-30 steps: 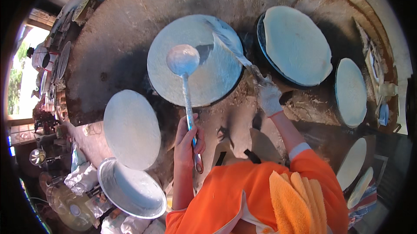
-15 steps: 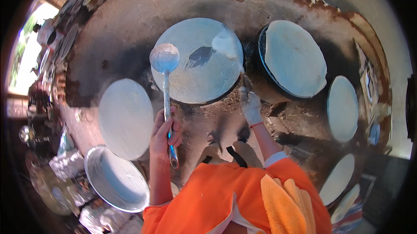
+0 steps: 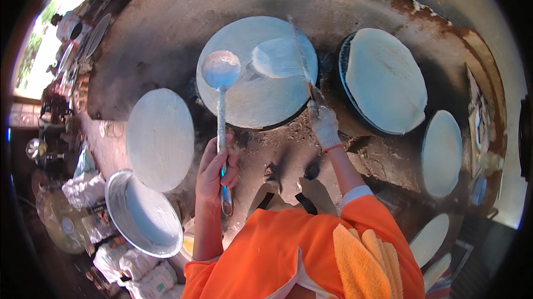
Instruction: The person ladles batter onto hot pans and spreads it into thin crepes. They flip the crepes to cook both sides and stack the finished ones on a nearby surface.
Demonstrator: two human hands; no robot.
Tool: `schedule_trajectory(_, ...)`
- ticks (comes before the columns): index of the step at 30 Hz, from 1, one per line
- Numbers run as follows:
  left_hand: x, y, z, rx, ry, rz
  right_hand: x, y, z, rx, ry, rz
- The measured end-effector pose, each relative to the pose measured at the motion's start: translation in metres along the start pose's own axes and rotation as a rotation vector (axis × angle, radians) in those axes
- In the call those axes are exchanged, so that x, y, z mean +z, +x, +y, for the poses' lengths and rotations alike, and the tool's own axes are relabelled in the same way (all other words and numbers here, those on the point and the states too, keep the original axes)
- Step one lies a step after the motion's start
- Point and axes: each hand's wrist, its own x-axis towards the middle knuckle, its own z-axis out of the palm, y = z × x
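My bare left hand is wrapped round the handle of a metal ladle, whose batter-coated bowl hangs over the near left part of a round griddle. White batter covers the griddle, with a thicker wet patch right of its middle. My right hand, in a white knitted glove, grips a long thin spatula by its handle. The blade reaches across the right side of the griddle, over the patch's right end; whether it touches the batter I cannot tell.
Right of the griddle, a pale flatbread covers a second dark griddle. A round pale board stands at the left, above a metal basin of white batter. More pale discs line the right side; plastic bags lie lower left.
The thick batter patch has spread leftward, covering the dark bare spot. My right hand's spatula has swung upright across the griddle's right side. The ladle has shifted slightly right in view.
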Motion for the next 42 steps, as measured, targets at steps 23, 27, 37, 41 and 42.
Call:
schedule_trajectory(23, -0.048, 0.056, 0.012, -0.080, 0.628, 0.027, 0.067, -0.071, -0.044, 0.043, 0.607, -0.050)
schedule_trajectory(27, -0.042, 0.029, -0.009, -0.082, 0.554, 0.060, 0.062, -0.098, -0.058, 0.240, 0.590, 0.043)
schedule_trajectory(37, -0.100, -0.084, 0.013, -0.009, -1.026, -0.306, -0.029, -0.092, -0.052, 0.348, 0.805, -0.259)
schedule_trajectory(41, -0.120, -0.195, 0.012, 0.503, -0.650, -0.113, -0.020, -0.097, -0.026, 0.083, 0.117, 0.021)
schedule_trajectory(42, -0.131, -0.213, 0.012, 0.554, -0.591, 0.017, -0.001, -0.104, -0.035, -0.018, 0.031, -0.023)
